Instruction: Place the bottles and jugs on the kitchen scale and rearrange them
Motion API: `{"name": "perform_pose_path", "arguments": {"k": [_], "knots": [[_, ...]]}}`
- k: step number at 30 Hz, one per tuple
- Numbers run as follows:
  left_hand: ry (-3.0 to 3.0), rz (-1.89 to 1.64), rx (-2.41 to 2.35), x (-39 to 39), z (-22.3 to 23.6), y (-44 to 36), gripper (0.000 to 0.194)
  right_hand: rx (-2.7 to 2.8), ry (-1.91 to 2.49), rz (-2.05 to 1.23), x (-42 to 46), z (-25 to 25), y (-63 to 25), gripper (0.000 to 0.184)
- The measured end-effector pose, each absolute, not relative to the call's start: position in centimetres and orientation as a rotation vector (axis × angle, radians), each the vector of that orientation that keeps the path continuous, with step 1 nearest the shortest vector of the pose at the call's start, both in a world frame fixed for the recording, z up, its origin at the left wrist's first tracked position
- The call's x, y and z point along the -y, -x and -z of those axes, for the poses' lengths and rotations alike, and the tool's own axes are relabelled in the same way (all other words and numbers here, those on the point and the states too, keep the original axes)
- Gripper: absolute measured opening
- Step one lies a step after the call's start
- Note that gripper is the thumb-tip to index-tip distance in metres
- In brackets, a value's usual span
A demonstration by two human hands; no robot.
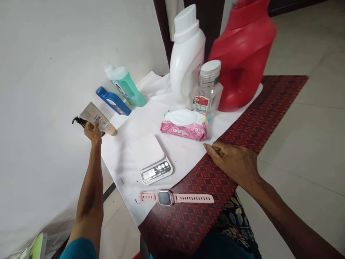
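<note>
Left of the scale (pixel 148 150), the left hand (pixel 93 133) curls over the pump bottle (pixel 80 121), perhaps steadying it; right of the scale, the right hand (pixel 238 162) bends at the cloth (pixel 185 160) edge, perhaps keeping it flat. I can't tell whether either grips.

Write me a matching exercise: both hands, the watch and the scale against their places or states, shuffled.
1. Left hand
2. Right hand
3. Watch
4. Scale

A. Strap stretched out flat
B. At the dark pump bottle
C. White platform, buttons beside display
D. Fingers curled, near the wipes pack

Pairs: 1-B, 2-D, 3-A, 4-C
</note>
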State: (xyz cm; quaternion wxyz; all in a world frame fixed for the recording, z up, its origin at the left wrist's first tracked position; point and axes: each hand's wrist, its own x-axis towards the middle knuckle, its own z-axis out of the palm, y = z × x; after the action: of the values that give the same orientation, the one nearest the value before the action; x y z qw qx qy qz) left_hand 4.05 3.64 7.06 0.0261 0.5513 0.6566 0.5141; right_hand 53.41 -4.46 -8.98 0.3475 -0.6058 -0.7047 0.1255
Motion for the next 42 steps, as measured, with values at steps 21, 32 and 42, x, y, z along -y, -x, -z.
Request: {"name": "perform_pose_path", "arguments": {"k": [21,32,42], "knots": [[-1.707,-1.596,-1.641,7.8,-7.2,-20.3,0.022,1.834,1.702,-0.404,4.5,8.3,-53.2,0.049],[-1.802,-1.449,-1.720,9.1,-7.9,-19.3,0.062,1.804,1.613,-0.384,4.6,8.6,-53.4,0.057],[-1.677,-1.362,-1.856,8.3,-7.1,-19.8,0.022,1.800,1.650,-0.438,4.6,8.4,-53.3,0.054]]}}
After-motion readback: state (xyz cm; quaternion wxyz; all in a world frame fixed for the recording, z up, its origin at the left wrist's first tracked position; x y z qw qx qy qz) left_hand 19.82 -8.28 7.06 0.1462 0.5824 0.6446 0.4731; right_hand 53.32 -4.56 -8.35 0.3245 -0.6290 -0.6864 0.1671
